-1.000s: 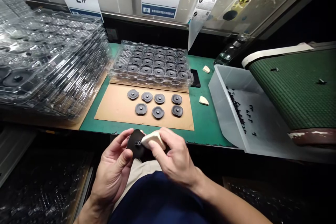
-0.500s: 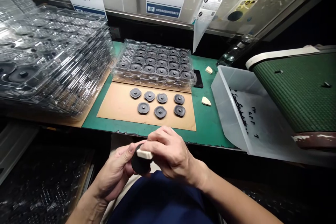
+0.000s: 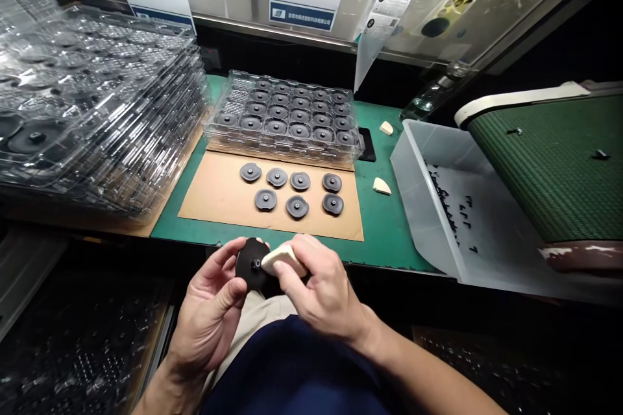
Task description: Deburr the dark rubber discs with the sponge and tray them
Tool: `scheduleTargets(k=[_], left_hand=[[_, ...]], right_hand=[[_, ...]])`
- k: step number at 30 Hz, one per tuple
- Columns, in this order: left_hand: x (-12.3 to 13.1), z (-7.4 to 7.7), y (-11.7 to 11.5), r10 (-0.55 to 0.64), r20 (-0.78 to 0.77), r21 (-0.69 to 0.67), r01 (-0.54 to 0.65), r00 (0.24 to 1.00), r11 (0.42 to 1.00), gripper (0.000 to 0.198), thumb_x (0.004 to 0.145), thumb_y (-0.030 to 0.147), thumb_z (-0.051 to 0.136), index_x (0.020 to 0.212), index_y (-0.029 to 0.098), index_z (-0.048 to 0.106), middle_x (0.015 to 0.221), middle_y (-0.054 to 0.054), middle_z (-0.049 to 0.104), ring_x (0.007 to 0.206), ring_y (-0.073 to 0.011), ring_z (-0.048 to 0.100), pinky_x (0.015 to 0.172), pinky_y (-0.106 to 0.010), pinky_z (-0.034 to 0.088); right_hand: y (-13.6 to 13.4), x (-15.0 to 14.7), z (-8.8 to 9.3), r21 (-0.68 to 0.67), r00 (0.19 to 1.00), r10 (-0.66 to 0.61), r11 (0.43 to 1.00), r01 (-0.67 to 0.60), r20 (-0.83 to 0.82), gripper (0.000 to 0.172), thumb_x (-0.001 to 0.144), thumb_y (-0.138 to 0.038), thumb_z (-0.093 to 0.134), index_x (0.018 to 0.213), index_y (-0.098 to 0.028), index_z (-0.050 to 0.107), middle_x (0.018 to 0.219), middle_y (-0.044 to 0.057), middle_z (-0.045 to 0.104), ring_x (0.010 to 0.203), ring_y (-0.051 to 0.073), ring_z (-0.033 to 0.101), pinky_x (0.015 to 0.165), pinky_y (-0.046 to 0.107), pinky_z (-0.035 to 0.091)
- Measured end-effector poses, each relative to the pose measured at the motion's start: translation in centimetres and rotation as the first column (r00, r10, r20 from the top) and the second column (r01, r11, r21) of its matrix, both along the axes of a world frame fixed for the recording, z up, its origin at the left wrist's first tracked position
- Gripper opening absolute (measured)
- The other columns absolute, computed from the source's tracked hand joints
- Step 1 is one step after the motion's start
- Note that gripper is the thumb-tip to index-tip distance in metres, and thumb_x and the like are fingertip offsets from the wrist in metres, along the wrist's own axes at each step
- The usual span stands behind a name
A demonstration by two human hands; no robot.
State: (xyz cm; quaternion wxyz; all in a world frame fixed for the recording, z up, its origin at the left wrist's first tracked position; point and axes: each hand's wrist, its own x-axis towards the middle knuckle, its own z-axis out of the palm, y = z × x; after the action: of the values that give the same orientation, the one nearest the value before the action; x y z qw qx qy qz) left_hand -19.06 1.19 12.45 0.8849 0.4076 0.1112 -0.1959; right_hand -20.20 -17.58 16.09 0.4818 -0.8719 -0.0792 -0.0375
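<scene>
My left hand (image 3: 214, 301) grips a round black disc (image 3: 249, 260) by its edge, its small centre stud facing up toward me. A cream-coloured wedge sponge (image 3: 285, 260) is pinched in my right hand (image 3: 324, 285), its tip at the disc beside the stud; I cannot tell whether it touches. Both hands are over my lap, just off the near edge of the bench. Several similar dark discs (image 3: 297, 206) lie in two loose rows on a cardboard sheet (image 3: 214, 207) beyond my hands.
Behind the cardboard stands a clear plastic tray (image 3: 287, 150) filled with discs. Tall stacked clear trays (image 3: 160, 136) rise at left. Two more cream wedges (image 3: 382, 186) and a black phone-like slab (image 3: 367, 144) lie on the green mat (image 3: 389, 227). A translucent bin (image 3: 428, 240) and green conveyor belt (image 3: 545, 162) stand at right.
My left hand has turned the disc so its studded face shows. My right hand has shifted the wedge sponge up and to the right, from the disc's rim to near its stud.
</scene>
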Motion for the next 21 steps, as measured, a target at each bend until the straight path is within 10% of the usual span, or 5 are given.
scheduleTargets(k=[12,21], left_hand=[[-1.0,-0.2,0.4,-0.401,-0.259,-0.285,0.327,0.879,0.901,0.030,0.100,0.041,0.066,0.111,0.017,0.081,0.099,-0.011,0.076,0.085,-0.0216,0.071,0.075,-0.036,0.065],[-0.2,-1.5,-0.3,0.019,-0.027,0.027,-0.018,0.999,0.999,0.060,0.071,0.012,0.094,0.126,0.030,0.076,0.128,-0.008,0.074,0.112,-0.0211,0.072,0.096,-0.023,0.059]], right_hand=[[-2.1,1.7,0.0,-0.270,0.829,0.508,0.853,-0.447,0.232,0.025,0.107,-0.022,0.046,0.121,-0.023,0.066,0.106,0.007,0.064,0.091,0.021,0.053,0.082,0.040,0.042],[0.7,-0.3,-0.1,0.026,0.986,0.035,0.999,-0.031,-0.164,0.029,0.098,-0.024,0.058,0.074,-0.020,0.040,0.071,-0.003,0.045,0.066,0.013,0.039,0.063,0.032,0.029]])
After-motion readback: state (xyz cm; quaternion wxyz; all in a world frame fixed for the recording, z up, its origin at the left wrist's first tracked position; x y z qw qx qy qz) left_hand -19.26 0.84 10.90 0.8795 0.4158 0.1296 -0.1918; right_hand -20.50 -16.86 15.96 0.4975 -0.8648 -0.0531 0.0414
